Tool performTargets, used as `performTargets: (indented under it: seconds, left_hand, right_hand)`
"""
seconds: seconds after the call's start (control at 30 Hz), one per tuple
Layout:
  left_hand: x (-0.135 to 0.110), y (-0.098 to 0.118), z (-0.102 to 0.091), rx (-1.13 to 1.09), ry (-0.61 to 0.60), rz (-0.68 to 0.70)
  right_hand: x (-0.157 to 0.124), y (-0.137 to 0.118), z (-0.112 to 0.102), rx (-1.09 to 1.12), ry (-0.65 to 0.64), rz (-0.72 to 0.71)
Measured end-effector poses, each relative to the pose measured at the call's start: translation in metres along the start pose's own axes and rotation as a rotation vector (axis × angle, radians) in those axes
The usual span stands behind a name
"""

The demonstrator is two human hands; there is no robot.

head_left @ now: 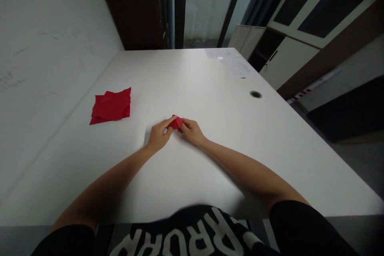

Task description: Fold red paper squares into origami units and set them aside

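Between my two hands is a small piece of folded red paper [177,123], held just above or against the white table. My left hand [160,133] pinches its left side, with the fingers along the top and the thumb below. My right hand [192,130] grips the right edge between thumb and fingers. Part of the paper is covered by the fingertips, so its full shape is hidden. Off to the left of my left hand lies a loose stack of red paper sheets [111,106], their corners uneven.
The white table [234,144] meets a wall [54,48] on the left. Printed white papers [235,67] lie at the far right corner, near a round cable hole [255,94]. White cabinets [289,62] stand beyond the right edge, a window [211,8] behind.
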State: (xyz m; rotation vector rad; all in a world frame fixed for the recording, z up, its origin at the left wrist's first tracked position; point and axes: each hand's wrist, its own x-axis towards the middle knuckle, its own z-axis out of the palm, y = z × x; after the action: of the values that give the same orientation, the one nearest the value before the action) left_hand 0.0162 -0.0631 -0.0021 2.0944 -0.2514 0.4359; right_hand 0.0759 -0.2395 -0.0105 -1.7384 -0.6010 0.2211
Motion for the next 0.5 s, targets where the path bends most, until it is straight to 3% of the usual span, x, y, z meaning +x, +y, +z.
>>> performTargets:
  seconds: [0.17, 0.3, 0.5]
  left_hand:
    - [0.0036, -0.0024, -0.0024, 0.008, 0.045, 0.001]
    - [0.0039, -0.0064, -0.0013, -0.112, 0.053, -0.099]
    - [0.0024, -0.0052, 0.0008, -0.249, 0.020, -0.134]
  right_hand:
    - [0.0041, -0.0002, -0.0033, 0.191, 0.022, -0.035]
    - [0.0060, -0.0008, -0.0051, 0.305, -0.019, 0.014]
    - [0.0047, 0.0008, -0.0063, 0.197, 0.001, -0.005]
